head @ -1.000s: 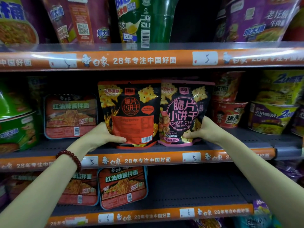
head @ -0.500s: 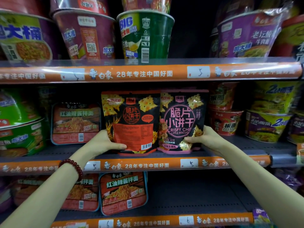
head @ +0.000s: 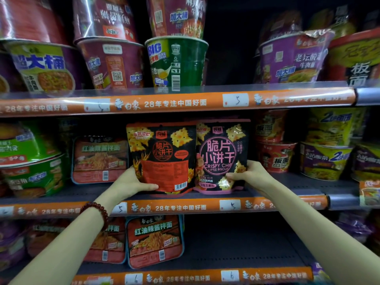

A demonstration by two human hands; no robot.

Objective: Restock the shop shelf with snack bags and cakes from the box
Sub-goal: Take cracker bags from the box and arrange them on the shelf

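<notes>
Arms reach forward to the middle shelf (head: 287, 183). Left hand (head: 131, 182), thumb across front, grips the orange bag (head: 164, 159) at seven o'clock; right hand (head: 249, 175) pinches the touching pink bag (head: 221, 155) at four o'clock. Both bags stand upright.

The scene is dimly lit from above and in front. Glare is thrown across the clear shelf-edge strips (head: 185, 93) and the wrapped cups (head: 107, 19). Shelf recesses are left in shadow. Edges are bent and blurred by the wide lens.
</notes>
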